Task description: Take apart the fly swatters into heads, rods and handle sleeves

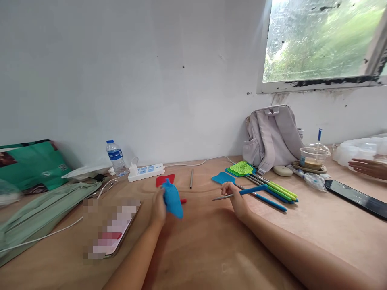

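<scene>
- Phone (121,230) lies on the tabletop (193,253), left of my left arm (136,255); I'd keep my elbow off it.
- Left hand (158,206) is clamped on the left edge of a blue swatter head (174,201), its narrow neck pointing toward the wall (187,88). The sheet looks thin and likely to flex, so a firm pinch nearer the neck should steady it.
- Red swatter head (165,178) lies just beyond; a short red piece (183,201) peeks out past the blue, and I cannot tell whether the two reds join.
- Metal tube (191,178) rests alone, farther back, between my hands.
- Right hand (238,198) has its fingers closed around a metal rod (222,197), bare end toward my left, blue handle (254,189) trailing right. Rod and blue head are apart. Gripping close to the bare end should give finer control.
- Blue swatter (223,177) and green swatters (242,168) lie beyond; I'd keep the handle from snagging them.
</scene>
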`<state>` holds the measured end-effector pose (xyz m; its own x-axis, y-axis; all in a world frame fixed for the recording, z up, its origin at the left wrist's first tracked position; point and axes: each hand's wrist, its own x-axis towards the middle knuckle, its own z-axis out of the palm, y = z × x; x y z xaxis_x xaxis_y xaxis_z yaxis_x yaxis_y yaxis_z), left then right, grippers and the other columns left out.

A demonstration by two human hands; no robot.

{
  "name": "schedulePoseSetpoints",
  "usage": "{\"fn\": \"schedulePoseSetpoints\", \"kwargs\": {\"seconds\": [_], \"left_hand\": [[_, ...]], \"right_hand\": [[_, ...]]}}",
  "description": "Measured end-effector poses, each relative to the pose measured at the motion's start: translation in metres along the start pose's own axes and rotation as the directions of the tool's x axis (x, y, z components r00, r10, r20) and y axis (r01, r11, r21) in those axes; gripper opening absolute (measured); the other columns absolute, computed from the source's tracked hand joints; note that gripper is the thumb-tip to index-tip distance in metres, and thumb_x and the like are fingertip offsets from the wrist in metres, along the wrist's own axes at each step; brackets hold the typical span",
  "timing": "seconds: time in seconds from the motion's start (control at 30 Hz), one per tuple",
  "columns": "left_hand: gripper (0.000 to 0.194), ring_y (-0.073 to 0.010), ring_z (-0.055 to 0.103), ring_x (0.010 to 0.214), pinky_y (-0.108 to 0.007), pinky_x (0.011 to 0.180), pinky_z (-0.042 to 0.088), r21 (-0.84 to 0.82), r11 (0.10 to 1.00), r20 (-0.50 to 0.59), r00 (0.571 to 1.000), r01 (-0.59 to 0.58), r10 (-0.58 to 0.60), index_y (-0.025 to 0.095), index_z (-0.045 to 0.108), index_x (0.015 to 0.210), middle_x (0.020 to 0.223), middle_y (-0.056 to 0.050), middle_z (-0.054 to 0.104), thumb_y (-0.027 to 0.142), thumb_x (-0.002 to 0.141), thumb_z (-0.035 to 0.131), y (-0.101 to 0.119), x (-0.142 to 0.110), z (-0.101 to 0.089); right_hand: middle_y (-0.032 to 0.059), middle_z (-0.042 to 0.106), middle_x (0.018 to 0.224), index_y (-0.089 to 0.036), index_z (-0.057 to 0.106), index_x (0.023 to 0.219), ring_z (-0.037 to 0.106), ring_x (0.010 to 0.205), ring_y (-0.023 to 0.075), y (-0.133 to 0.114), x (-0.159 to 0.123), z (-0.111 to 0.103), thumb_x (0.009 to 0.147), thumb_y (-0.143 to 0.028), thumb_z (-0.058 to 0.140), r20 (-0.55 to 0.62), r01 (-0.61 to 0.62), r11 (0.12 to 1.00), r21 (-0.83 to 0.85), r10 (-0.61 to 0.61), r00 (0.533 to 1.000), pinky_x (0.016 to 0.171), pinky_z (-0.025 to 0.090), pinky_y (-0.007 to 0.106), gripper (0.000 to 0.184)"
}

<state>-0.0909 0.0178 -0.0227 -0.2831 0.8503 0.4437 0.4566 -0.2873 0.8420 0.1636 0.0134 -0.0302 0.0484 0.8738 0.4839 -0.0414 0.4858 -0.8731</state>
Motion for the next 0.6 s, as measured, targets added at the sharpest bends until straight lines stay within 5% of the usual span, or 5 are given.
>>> {"fn": "schedulePoseSetpoints", "kwargs": {"seconds": [0.13, 0.23, 0.6], "left_hand": [[0.029, -0.0192, 0.057, 0.070, -0.028, 0.065, 0.042, 0.121, 0.984, 0.343, 0.936, -0.134, 0.085, 0.020, 0.057, 0.067, 0.067, -0.001, 0.062, 0.043, 0.078, 0.043, 0.025, -0.021, 0.013], [0.028, -0.0181, 0.056, 0.065, -0.028, 0.063, 0.038, 0.185, 0.953, 0.471, 0.873, -0.242, 0.130, 0.020, 0.054, 0.062, 0.063, -0.001, 0.060, 0.039, 0.080, 0.043, 0.042, -0.034, 0.019], [0.029, -0.0185, 0.054, 0.067, -0.028, 0.062, 0.034, 0.303, 0.885, 0.518, 0.841, -0.352, 0.157, 0.021, 0.044, 0.062, 0.066, -0.002, 0.056, 0.035, 0.085, 0.032, 0.046, -0.039, 0.023]], "right_hand": [[-0.0034, 0.037, 0.047, -0.021, 0.043, 0.053, 0.029, 0.037, 0.0097, 0.000, 0.002, -0.003, 0.079, -0.063, 0.029, 0.100, -0.351, 0.849, 0.395, 0.340, 0.935, 0.039, 0.025, 0.025, 0.051], [-0.0059, 0.033, 0.040, -0.020, 0.042, 0.052, 0.026, 0.032, 0.0080, 0.002, 0.002, -0.004, 0.077, -0.057, 0.041, 0.117, -0.444, 0.739, 0.507, 0.451, 0.885, 0.035, 0.021, 0.022, 0.044], [-0.0050, 0.040, 0.042, -0.019, 0.045, 0.052, 0.034, 0.032, 0.0077, 0.002, -0.004, 0.006, 0.075, -0.041, 0.047, 0.225, -0.553, 0.661, 0.507, 0.518, 0.825, 0.034, 0.025, 0.021, 0.032]]}}
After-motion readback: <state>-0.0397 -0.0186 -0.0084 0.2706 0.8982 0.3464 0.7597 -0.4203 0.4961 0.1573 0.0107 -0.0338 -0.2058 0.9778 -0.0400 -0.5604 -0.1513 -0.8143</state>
